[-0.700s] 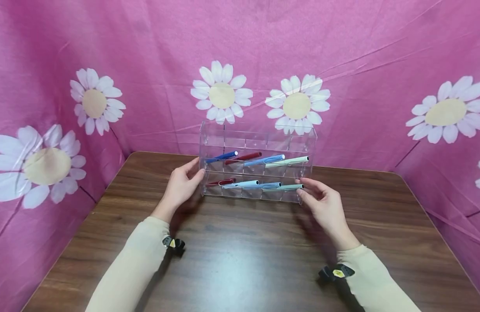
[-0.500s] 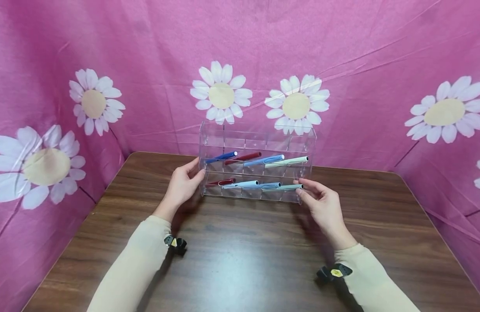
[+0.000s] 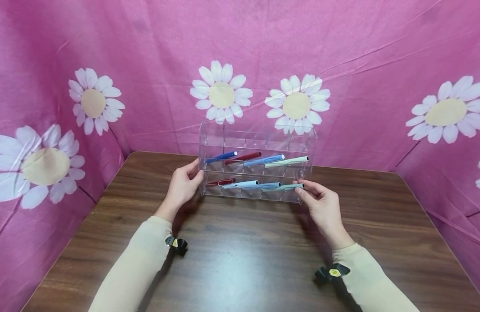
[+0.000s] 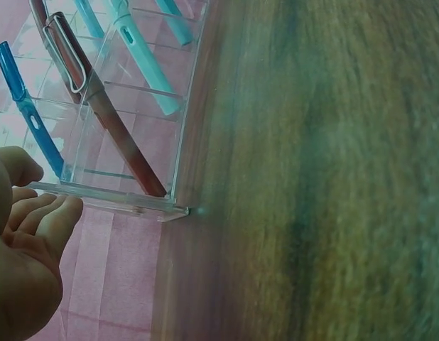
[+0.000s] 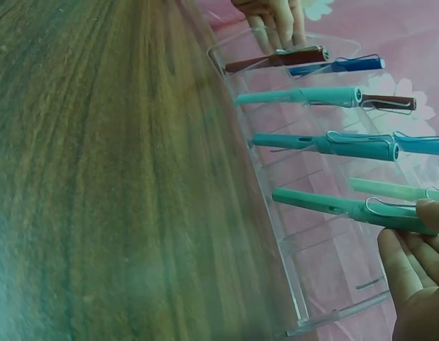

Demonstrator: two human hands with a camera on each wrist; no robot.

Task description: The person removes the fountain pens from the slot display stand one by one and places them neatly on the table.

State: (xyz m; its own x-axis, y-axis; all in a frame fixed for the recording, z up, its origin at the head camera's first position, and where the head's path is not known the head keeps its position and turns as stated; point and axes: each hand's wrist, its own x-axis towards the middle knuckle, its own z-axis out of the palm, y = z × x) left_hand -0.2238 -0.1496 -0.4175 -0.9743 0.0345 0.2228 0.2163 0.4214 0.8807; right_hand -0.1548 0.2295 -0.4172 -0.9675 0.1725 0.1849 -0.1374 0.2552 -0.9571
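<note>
A clear tiered pen rack (image 3: 259,199) stands at the back of the wooden table. My left hand (image 3: 182,186) grips its left side wall, thumb in front and fingers outside. On the right, my right hand (image 3: 324,208) pinches the capped end of a green pen (image 5: 312,201) between thumb and fingers; that pen lies slanted in the lowest tier. Beside it in that tier are a blue pen (image 3: 266,186), a light blue pen (image 3: 240,184) and a dark red pen (image 4: 127,145). The middle tier holds dark blue (image 3: 220,157), dark red, blue and pale green pens (image 3: 287,162).
The rack's top tier bears no pens. Wood tabletop (image 3: 232,260) stretches in front of it. A pink cloth (image 3: 158,65) with white daisies hangs close behind the rack and along both sides. Small black cameras (image 3: 177,245) sit on both wrists.
Both wrists have shifted slightly inward, the right one a little to the left. The rack and pens look the same, and both hands keep their places at its ends.
</note>
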